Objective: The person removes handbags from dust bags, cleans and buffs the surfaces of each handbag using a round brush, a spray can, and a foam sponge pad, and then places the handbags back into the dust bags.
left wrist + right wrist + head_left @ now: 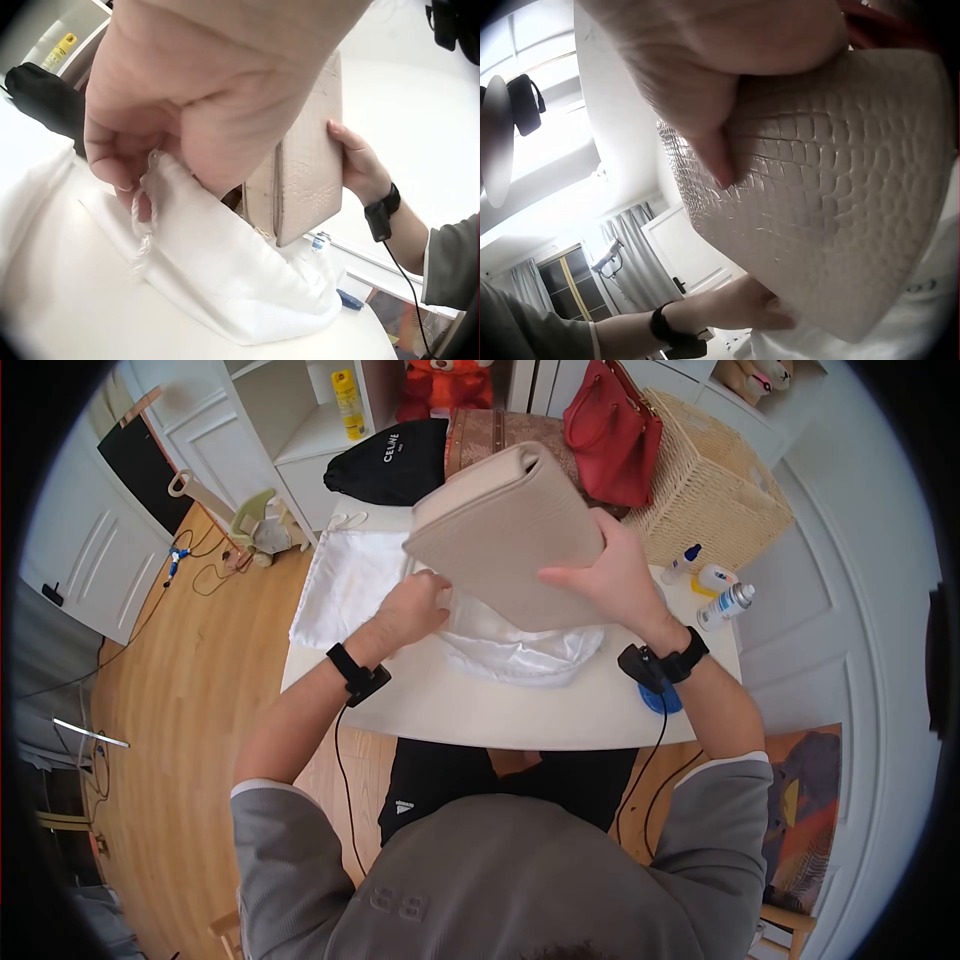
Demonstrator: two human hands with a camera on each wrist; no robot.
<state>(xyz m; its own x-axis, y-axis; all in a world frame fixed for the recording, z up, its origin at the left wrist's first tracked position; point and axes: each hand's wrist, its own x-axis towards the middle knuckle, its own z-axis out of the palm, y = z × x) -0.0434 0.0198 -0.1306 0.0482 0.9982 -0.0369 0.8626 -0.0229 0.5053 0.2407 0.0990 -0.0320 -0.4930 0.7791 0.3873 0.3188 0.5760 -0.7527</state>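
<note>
So the right hand (625, 575) is gripping a beige croc-textured bag (500, 550) by its side edge, spread pretty wide, thumb pressing on the near face while the other fingers are mostly hiding behind it. The bag is hanging tilted above the white table (430, 715), its lower part sitting over a white drawstring pouch (525, 660) in the head view. Can't tell if they're actually touching.

The left hand (412, 610) is nearly closed, pinching the pouch's edge right by the twisted white cord (141, 251).

As for stuff in the way, the beige bag is blocking some of the pouch from the head cam and filling much of the right wrist view. Another white cloth (345, 585) is lying just left of the left hand. Behind the beige bag, a black CELINE pouch (390, 455), a brown patterned bag (495, 428) and a red handbag (615, 450) are crowding the back, with a wicker basket (710, 485) beside them. A spray can (725, 607) is standing near the right wrist.
</note>
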